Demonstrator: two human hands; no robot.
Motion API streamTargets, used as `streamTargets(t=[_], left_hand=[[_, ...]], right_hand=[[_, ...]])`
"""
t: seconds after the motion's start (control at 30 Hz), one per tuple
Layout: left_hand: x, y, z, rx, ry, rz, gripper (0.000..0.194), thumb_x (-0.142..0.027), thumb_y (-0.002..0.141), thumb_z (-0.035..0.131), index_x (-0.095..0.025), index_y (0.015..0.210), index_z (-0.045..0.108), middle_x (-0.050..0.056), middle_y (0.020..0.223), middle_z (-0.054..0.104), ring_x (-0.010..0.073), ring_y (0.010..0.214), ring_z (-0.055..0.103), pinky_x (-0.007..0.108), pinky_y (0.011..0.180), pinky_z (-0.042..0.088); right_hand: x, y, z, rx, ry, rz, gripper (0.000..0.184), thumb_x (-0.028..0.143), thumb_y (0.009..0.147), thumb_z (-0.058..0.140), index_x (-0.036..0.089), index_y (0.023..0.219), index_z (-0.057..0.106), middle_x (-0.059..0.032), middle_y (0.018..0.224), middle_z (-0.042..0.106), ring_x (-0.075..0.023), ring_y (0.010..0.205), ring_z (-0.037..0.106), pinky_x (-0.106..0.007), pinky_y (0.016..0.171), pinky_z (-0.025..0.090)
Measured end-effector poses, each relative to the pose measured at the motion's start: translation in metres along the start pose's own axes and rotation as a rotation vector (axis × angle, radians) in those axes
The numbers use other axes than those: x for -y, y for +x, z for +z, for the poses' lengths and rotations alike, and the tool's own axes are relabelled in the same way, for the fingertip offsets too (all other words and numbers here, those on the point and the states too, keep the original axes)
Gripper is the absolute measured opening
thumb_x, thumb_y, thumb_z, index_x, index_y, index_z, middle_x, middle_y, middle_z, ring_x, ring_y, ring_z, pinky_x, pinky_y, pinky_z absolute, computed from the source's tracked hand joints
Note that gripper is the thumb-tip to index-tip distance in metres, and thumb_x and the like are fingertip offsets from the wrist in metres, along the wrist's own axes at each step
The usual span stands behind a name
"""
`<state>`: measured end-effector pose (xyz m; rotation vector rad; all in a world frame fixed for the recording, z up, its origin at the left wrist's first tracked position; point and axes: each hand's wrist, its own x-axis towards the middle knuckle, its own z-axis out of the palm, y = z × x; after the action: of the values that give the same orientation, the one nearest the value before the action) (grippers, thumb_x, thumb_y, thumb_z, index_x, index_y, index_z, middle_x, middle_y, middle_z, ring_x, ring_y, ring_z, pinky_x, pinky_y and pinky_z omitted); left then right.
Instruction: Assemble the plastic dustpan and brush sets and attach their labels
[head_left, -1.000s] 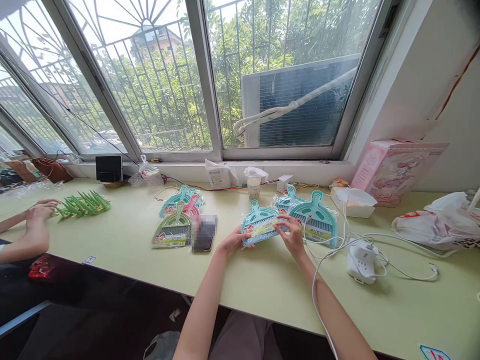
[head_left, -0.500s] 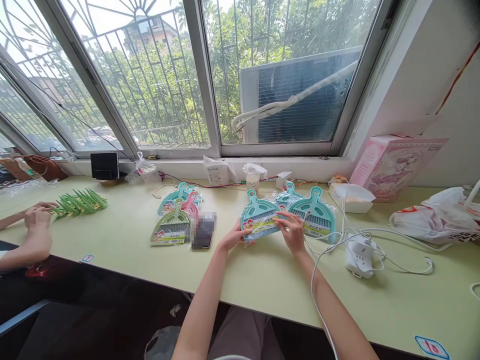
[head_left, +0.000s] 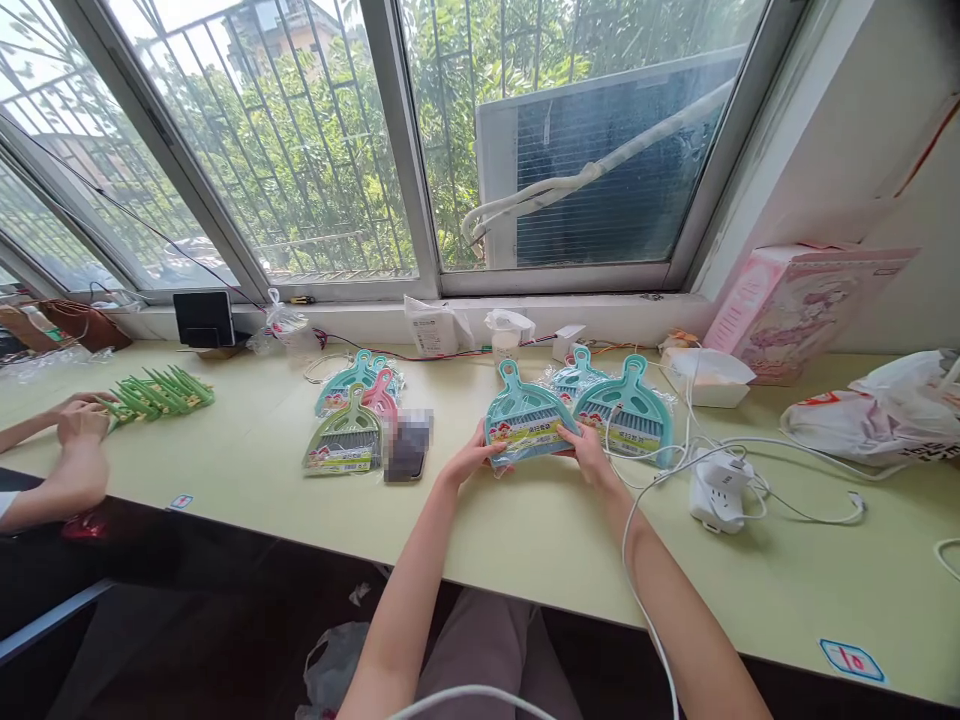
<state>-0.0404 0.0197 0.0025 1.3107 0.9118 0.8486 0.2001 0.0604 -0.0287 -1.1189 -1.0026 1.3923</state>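
Note:
Between my hands is a turquoise dustpan and brush set (head_left: 529, 415) in clear wrap with a printed label, held upright just above the table. My left hand (head_left: 474, 458) grips its lower left corner, thumb on the front. At its lower right edge, my right hand (head_left: 589, 452) grips in the same way. Behind and to the right lie another turquoise set (head_left: 630, 415) and a further turquoise one (head_left: 577, 375). To the left rest a green set (head_left: 346, 440), a pink set (head_left: 381, 390) and turquoise ones (head_left: 349, 385).
A dark phone (head_left: 406, 450) lies left of my hands. White cables run from a power strip (head_left: 716, 490) at right, one crossing my right forearm. A pink box (head_left: 810, 310) and plastic bag (head_left: 885, 415) stand beyond. Another person's hands (head_left: 82, 415) touch green stems (head_left: 161, 398) at far left.
My right hand has shifted from the label at the set's right front down to its lower right edge. The view has tilted slightly downward.

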Motion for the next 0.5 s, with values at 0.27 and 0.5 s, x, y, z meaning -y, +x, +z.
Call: streamTargets(t=[0.27, 0.5], left_hand=[[0.003, 0.004, 0.007, 0.08, -0.019, 0.137, 0.136, -0.038, 0.061, 0.088, -0.043, 0.151, -0.014, 0.014, 0.159, 0.026, 0.0307, 0.124, 0.053, 0.039, 0.085, 0.057], [0.02, 0.023, 0.014, -0.292, 0.001, 0.173, 0.11, -0.047, 0.075, 0.075, -0.03, 0.157, 0.003, 0.015, 0.144, 0.049, 0.0293, 0.114, 0.06, 0.035, 0.074, 0.061]], right_hand=[[0.0, 0.001, 0.0, -0.18, 0.147, 0.027, 0.026, 0.038, 0.063, 0.072, 0.021, 0.082, 0.068, -0.0045, 0.081, 0.073, -0.0241, 0.087, 0.07, -0.037, 0.073, 0.061], [0.001, -0.003, 0.005, -0.12, 0.153, 0.034, 0.025, 0.035, 0.067, 0.072, 0.02, 0.086, 0.067, -0.0047, 0.089, 0.073, -0.0232, 0.088, 0.07, -0.035, 0.07, 0.062]])
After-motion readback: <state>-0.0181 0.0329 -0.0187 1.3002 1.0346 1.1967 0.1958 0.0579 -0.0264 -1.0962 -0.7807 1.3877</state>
